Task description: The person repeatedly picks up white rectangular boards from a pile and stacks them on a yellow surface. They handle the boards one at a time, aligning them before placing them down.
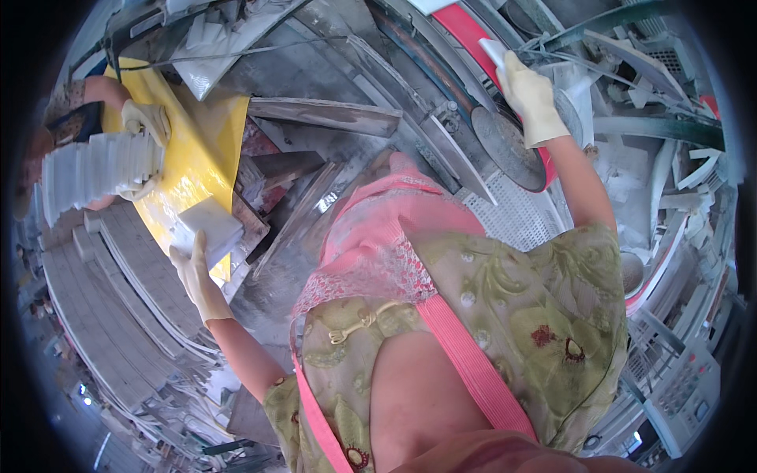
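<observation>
In a cream glove, my left hand (195,276) grips the near edge of a square white tile (211,224), with the thumb on top. The tile lies at the lower end of a yellow plastic sheet (213,150). Out to the far right, my right hand (530,98), also gloved, is closed on a small white tile (493,54) at the edge of a red belt (471,35). A round grey wheel (498,142) is just beneath that hand. Fingers curled under both tiles are hidden.
A co-worker's gloved hand (147,122) is beside a row of white tiles (98,169) at the left. Long grey slabs (118,276) are stacked below it. Wooden boards (327,117) stand ahead of me, and a perforated white panel (516,225) is near the wheel.
</observation>
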`<state>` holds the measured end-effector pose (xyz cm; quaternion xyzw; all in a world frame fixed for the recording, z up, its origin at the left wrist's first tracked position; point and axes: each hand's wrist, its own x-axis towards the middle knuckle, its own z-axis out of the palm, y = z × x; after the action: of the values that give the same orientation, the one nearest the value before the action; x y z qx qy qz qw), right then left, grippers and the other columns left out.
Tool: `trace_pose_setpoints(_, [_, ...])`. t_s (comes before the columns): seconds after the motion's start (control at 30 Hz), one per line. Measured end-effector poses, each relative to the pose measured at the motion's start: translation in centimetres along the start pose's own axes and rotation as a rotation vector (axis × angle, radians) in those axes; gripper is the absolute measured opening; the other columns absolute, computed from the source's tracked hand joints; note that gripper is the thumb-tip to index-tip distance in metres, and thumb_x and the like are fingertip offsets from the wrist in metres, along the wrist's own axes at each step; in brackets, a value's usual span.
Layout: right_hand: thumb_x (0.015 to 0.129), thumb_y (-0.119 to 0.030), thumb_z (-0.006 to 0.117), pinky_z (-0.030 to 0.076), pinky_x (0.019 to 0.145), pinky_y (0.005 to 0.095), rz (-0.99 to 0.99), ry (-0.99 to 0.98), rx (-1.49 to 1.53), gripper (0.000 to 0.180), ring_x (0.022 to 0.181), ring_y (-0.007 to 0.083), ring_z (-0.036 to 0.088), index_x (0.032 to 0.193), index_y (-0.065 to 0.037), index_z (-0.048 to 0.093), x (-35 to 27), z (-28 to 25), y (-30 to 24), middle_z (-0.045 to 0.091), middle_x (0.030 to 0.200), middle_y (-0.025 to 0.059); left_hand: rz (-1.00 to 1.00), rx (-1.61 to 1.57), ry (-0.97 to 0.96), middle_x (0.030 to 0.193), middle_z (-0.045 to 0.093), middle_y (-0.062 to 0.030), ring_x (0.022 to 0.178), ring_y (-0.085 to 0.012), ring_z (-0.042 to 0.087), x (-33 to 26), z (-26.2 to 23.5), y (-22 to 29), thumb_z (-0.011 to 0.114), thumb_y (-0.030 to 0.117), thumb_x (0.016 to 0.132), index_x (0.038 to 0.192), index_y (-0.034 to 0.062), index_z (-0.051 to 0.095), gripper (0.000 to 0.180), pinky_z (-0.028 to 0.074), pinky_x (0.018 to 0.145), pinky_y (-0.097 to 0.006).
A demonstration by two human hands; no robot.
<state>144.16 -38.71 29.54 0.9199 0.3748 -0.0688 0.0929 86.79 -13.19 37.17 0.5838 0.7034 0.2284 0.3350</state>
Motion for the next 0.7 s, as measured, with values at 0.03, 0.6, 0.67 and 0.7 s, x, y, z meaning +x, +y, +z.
trace_pose_setpoints(0.03, [0.099, -0.022, 0.056, 0.057, 0.074, 0.0546, -0.038, 0.126, -0.060, 0.055, 0.085, 0.0428, 0.072, 0.149, -0.007, 0.039, -0.1, -1.0, 0.0, 0.071, 0.110, 0.0232, 0.016, -0.017, 0.020, 0.153, 0.043, -0.0250, 0.139, -0.0308, 0.044, 0.5, 0.2, -0.8, 0.077, 0.040, 0.087, 0.156, -0.0117, 0.024, 0.101, 0.030, 0.118, -0.036])
trace_pose_setpoints(0.6, [0.071, 0.004, 0.070, 0.052, 0.103, 0.0446, -1.575, 0.696, 0.843, 0.060, 0.119, 0.0371, 0.064, 0.131, -0.006, 0.067, -10.5, -13.9, -36.6, 0.069, 0.125, 0.0144, -0.077, 0.164, 0.112, 0.149, 0.048, -0.0307, 0.137, -0.0383, 0.052, -1.0, -0.9, -0.9, 0.082, 0.055, 0.068, 0.155, -0.0079, 0.029, 0.120, 0.043, 0.113, -0.039])
trace_pose_setpoints(0.67, [0.073, 0.005, 0.070, 0.052, 0.103, 0.0446, -1.636, 0.676, 0.826, 0.059, 0.119, 0.0369, 0.064, 0.130, -0.006, 0.067, -10.9, -13.9, -38.4, 0.069, 0.124, 0.0150, -0.089, 0.146, 0.096, 0.149, 0.048, -0.0308, 0.135, -0.0391, 0.053, -1.6, -1.2, -0.3, 0.080, 0.054, 0.070, 0.156, -0.0071, 0.026, 0.118, 0.045, 0.111, -0.040])
trace_pose_setpoints(0.7, [0.074, 0.005, 0.069, 0.052, 0.103, 0.0446, -1.662, 0.646, 0.819, 0.058, 0.119, 0.0372, 0.064, 0.130, -0.006, 0.067, -11.0, -13.7, -39.1, 0.069, 0.124, 0.0155, -0.108, 0.151, 0.098, 0.148, 0.048, -0.0309, 0.134, -0.0393, 0.054, -1.7, -1.2, 0.0, 0.079, 0.053, 0.070, 0.156, -0.0068, 0.026, 0.118, 0.045, 0.111, -0.041])
